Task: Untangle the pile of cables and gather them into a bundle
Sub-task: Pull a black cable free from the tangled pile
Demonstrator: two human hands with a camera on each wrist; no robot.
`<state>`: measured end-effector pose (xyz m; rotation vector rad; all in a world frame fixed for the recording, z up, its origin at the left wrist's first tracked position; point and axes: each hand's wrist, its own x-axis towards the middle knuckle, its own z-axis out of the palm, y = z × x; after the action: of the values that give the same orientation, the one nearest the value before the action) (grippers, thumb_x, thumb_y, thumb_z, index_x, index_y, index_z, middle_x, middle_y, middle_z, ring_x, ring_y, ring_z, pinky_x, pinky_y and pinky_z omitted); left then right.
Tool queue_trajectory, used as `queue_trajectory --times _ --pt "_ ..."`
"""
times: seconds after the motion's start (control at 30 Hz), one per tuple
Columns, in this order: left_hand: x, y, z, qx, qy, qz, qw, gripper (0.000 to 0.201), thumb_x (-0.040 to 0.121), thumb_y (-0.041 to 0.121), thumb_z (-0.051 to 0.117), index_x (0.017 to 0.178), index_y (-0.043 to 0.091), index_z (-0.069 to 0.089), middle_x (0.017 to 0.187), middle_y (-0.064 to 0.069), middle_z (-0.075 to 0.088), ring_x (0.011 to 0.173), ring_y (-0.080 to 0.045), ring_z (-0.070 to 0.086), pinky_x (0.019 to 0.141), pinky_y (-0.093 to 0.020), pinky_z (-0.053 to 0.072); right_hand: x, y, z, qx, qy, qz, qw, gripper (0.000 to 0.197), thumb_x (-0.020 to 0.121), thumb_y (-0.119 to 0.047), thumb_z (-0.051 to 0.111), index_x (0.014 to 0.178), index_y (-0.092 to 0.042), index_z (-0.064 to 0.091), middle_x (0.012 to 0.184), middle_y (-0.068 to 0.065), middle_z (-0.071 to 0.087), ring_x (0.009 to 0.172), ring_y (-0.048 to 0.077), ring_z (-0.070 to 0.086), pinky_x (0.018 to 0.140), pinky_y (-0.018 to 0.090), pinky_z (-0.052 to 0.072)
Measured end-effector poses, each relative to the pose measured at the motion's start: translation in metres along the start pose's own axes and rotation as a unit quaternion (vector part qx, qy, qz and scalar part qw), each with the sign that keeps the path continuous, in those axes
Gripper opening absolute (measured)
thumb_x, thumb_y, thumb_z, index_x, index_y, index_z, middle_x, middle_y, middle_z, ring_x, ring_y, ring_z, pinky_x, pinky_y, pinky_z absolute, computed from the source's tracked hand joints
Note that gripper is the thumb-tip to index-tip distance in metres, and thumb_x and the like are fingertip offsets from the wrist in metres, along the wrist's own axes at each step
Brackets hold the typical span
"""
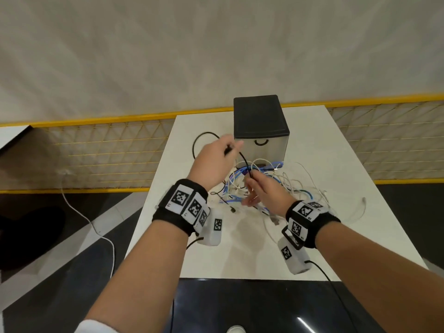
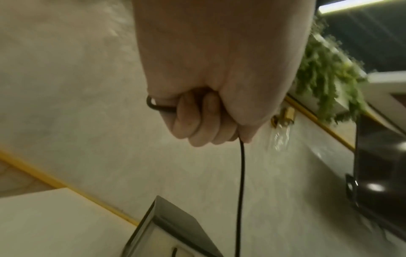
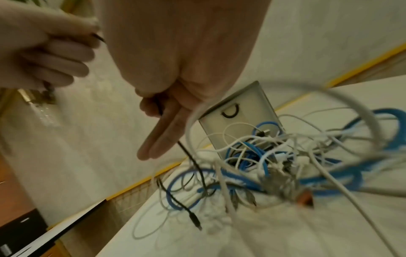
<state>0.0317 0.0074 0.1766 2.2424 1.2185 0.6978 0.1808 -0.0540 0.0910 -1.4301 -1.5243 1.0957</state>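
Item, left of the drawer box point(image 1: 260, 127): left hand point(image 1: 213, 159), raised above the table point(image 1: 360, 188), fingers curled round a thin black cable point(image 1: 245, 162) which loops out to the box's left and runs down toward the other hand. Item, directly in front of the box: the pile of cables point(image 1: 264, 186), white and blue strands knotted together on the table, still largely tangled; the black cable's lower run passes into it, with a black plug lying at the pile's near-left edge. Item, in front of the box and just above the pile: right hand point(image 1: 262, 191), thumb and forefinger pinching the black cable, remaining fingers held straight. Risk, as judged: pulling the black cable while it still threads under blue loops could tighten a knot or drag the whole pile toward the table edge; its plug may snag on a strand.
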Motion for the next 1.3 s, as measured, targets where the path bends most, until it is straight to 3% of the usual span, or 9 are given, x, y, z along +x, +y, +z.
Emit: queue_trajectory --times 0.17,0.27,0.33,0.47,0.63,0.83,0.97,1.17,1.3 --pt "0.007 -0.018 -0.020 -0.055 0.158 -0.070 0.983 0.028 0.103 0.035 0.046 0.096 0.009 0.053 0.061 0.005 0.044 0.057 -0.017 0.047 0.056 -0.031 0.031 -0.006 0.019 0.002 0.013 -0.034 0.083 0.996 0.026 0.104 -0.027 0.030 0.086 -0.014 0.044 0.083 0.005 0.048 0.081 0.033 0.072 0.061 0.036 0.055" --pt "-0.005 -0.030 -0.014 0.079 0.107 -0.083 0.988 0.035 0.104 0.030 0.045 0.139 0.029 0.044 0.066 0.001 0.055 0.067 -0.027 0.058 0.060 -0.033 0.040 -0.003 0.004 0.000 -0.019 -0.035 0.065 0.997 0.025 0.103 -0.027 0.031 0.089 -0.013 0.047 0.086 0.003 0.048 0.070 0.031 0.072 0.052 0.030 0.053" --pt "-0.015 -0.028 -0.001 0.096 0.000 -0.024 0.995 0.047 0.104 0.037 0.043 0.149 0.041 0.031 0.071 0.000 0.062 0.070 -0.024 0.062 0.066 -0.035 0.048 0.002 -0.010 -0.002 -0.043 -0.034 0.040 0.998 0.024 0.103 -0.026 0.032 0.094 -0.012 0.050 0.092 0.004 0.052 0.063 0.028 0.071 0.050 0.030 0.054" --pt "-0.025 -0.018 0.020 0.009 -0.123 -0.026 0.992 0.028 0.100 0.051 0.043 0.100 0.026 0.054 0.067 0.003 0.054 0.068 -0.023 0.057 0.061 -0.032 0.040 0.007 -0.035 -0.010 -0.098 -0.023 -0.035 0.994 0.024 0.101 -0.015 0.030 0.104 -0.009 0.053 0.096 0.011 0.059 0.061 0.026 0.070 0.058 0.040 0.059" --pt "-0.009 -0.012 -0.003 0.019 0.041 0.032 0.998 0.038 0.100 0.041 0.052 0.075 0.013 0.048 0.052 0.004 0.039 0.050 -0.011 0.038 0.051 -0.024 0.030 0.003 -0.030 -0.007 0.004 0.008 -0.047 0.999 0.018 0.103 -0.021 0.033 0.093 -0.015 0.046 0.082 0.006 0.050 0.075 0.028 0.071 0.066 0.043 0.058" --pt "0.000 -0.011 -0.034 -0.053 0.235 0.004 0.970 0.032 0.103 0.033 0.048 0.082 0.009 0.051 0.056 0.005 0.038 0.050 -0.012 0.036 0.049 -0.025 0.026 -0.004 0.017 -0.004 -0.059 -0.033 0.051 0.996 0.026 0.104 -0.025 0.031 0.084 -0.015 0.044 0.076 0.007 0.054 0.084 0.028 0.070 0.066 0.042 0.057" --pt "-0.008 -0.013 -0.029 -0.001 0.166 0.014 0.986 0.028 0.104 0.038 0.043 0.119 0.020 0.058 0.060 0.006 0.050 0.059 -0.018 0.050 0.057 -0.034 0.035 -0.003 0.000 -0.013 -0.093 0.021 -0.002 0.995 0.028 0.103 -0.030 0.033 0.081 -0.028 0.051 0.072 0.001 0.047 0.055 0.025 0.065 0.053 0.033 0.051" --pt "-0.021 -0.013 -0.014 -0.002 0.114 -0.018 0.993 0.024 0.100 0.045 0.049 0.107 0.023 0.057 0.056 0.004 0.043 0.053 -0.015 0.044 0.054 -0.032 0.038 -0.015 -0.052 -0.024 -0.111 0.051 -0.107 0.987 0.027 0.103 -0.031 0.032 0.098 -0.024 0.057 0.066 0.005 0.042 0.045 0.011 0.039 0.043 0.021 0.039" --pt "-0.026 -0.010 -0.018 0.039 0.081 -0.020 0.996 0.029 0.102 0.042 0.047 0.098 0.019 0.064 0.057 0.008 0.048 0.055 -0.008 0.046 0.053 -0.026 0.032 -0.032 -0.041 -0.020 -0.118 -0.027 -0.060 0.991 0.026 0.103 -0.031 0.029 0.093 -0.022 0.052 0.062 0.003 0.063 0.051 0.031 0.059 0.049 0.038 0.052"
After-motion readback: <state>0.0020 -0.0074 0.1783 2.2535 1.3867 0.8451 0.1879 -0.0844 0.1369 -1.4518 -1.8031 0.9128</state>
